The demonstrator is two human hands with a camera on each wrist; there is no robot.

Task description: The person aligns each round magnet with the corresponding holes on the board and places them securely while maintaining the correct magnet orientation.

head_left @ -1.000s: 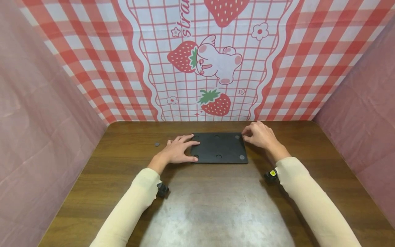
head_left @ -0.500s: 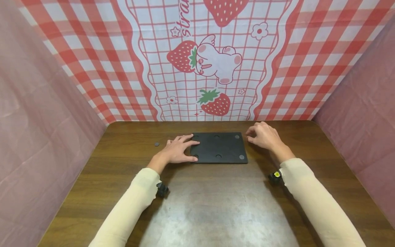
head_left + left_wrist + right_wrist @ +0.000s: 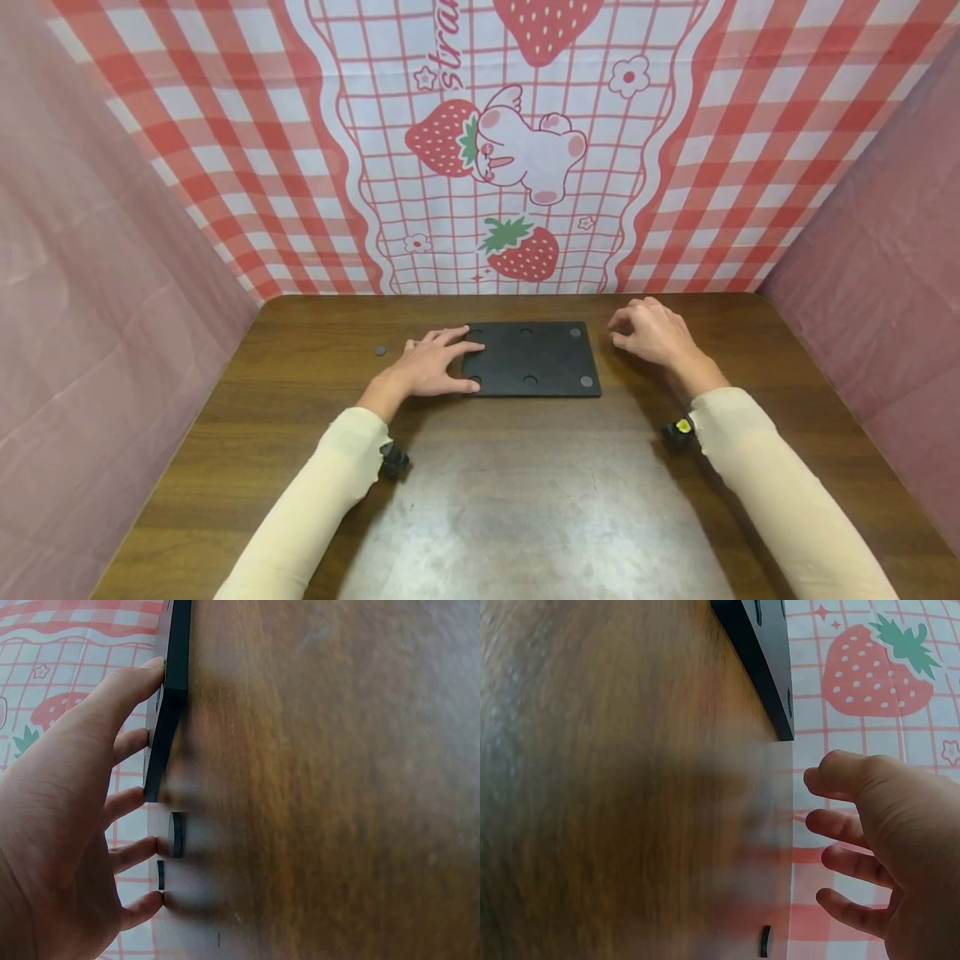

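Note:
A flat black rectangular board (image 3: 532, 358) lies on the table, with round marks along its long edges; the two at its right end look grey. My left hand (image 3: 427, 365) rests on the board's left end, fingers spread and thumb at the near corner. Two small dark discs show beside its fingers in the left wrist view, the larger disc (image 3: 176, 835) nearer the board. My right hand (image 3: 652, 333) hovers to the right of the board, fingers loosely bent, holding nothing and apart from the board (image 3: 769, 667).
A small dark disc (image 3: 380, 351) lies on the wooden table (image 3: 525, 500) left of my left hand. Another dark piece (image 3: 766, 941) shows low in the right wrist view. A strawberry-print cloth (image 3: 450, 250) hangs behind the table, with pink cloths at both sides.
My right hand has moved right, away from the board's right edge. The left hand and the board have stayed in place.

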